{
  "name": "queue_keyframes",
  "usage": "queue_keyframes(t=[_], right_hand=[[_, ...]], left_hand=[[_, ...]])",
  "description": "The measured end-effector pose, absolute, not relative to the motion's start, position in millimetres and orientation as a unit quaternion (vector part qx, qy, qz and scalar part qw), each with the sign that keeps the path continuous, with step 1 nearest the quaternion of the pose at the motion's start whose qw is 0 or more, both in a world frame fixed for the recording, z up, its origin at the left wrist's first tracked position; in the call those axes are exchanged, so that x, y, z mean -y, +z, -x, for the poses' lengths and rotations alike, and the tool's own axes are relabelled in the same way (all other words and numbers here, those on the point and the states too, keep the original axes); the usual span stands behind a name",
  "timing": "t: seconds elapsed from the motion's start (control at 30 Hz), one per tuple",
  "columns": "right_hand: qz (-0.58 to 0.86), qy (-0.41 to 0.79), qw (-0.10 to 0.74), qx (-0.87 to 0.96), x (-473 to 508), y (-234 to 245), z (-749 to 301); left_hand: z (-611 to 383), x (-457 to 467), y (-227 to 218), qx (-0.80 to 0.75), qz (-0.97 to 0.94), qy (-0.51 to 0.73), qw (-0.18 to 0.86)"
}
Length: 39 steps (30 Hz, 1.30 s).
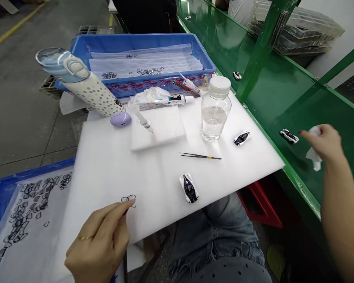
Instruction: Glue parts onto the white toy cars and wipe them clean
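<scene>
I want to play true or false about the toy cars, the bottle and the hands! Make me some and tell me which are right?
1. The right hand holds a crumpled white wipe. True.
2. The left hand is over the green surface. False: it is over the white board, with its fingertips at small dark-outlined pieces.
3. Two toy cars sit on the white board. True.
4. The clear bottle lies on its side. False: it stands upright with its white cap on.
5. The tweezers lie on the white board. True.
</scene>
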State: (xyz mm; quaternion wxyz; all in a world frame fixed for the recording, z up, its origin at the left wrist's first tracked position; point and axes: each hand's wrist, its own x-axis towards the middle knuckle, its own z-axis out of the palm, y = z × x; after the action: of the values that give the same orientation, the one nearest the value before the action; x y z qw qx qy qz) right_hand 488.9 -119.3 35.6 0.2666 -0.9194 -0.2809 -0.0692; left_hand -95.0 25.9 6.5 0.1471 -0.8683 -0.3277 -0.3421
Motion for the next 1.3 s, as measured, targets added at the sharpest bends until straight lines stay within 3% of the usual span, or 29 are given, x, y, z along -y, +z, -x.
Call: queue_keyframes(t=[0.2,0.4,0.5,0.63,0.87,0.97,1.17,1.3], right_hand=[[0.951,-0.001,0.197,0.236,102.6,8.3,-479.0],[0.936,-0.001,0.23,0.268,111.1,14.9,-452.2],[0.864,0.046,0.271,0.423,111.4,25.0,-410.0],[0.705,0.135,0.236,0.655,92.8,27.8,-362.6],[0.719,0.001,0.265,0.642,51.7,17.5,-351.0],[0.723,0.016,0.331,0.605,56.6,26.9,-342.8],[0.646,0.15,0.646,0.378,75.1,41.8,-320.7],[0.622,0.186,0.672,0.357,77.1,41.8,-300.7]], left_hand=[[97.2,-30.3,13.3,0.275,0.881,-0.324,0.208],[86.0,-26.7,10.8,0.215,0.923,-0.273,0.167],[83.1,-24.5,8.0,0.202,0.937,-0.253,0.129],[90.1,-32.5,8.6,0.196,0.957,-0.213,0.035],[96.7,-59.9,14.8,0.144,0.961,-0.213,-0.101],[95.8,-64.8,16.1,0.142,0.961,-0.212,-0.111],[91.1,-75.7,19.7,0.112,0.974,-0.184,-0.065],[87.1,-75.9,17.4,0.102,0.965,-0.233,-0.062]])
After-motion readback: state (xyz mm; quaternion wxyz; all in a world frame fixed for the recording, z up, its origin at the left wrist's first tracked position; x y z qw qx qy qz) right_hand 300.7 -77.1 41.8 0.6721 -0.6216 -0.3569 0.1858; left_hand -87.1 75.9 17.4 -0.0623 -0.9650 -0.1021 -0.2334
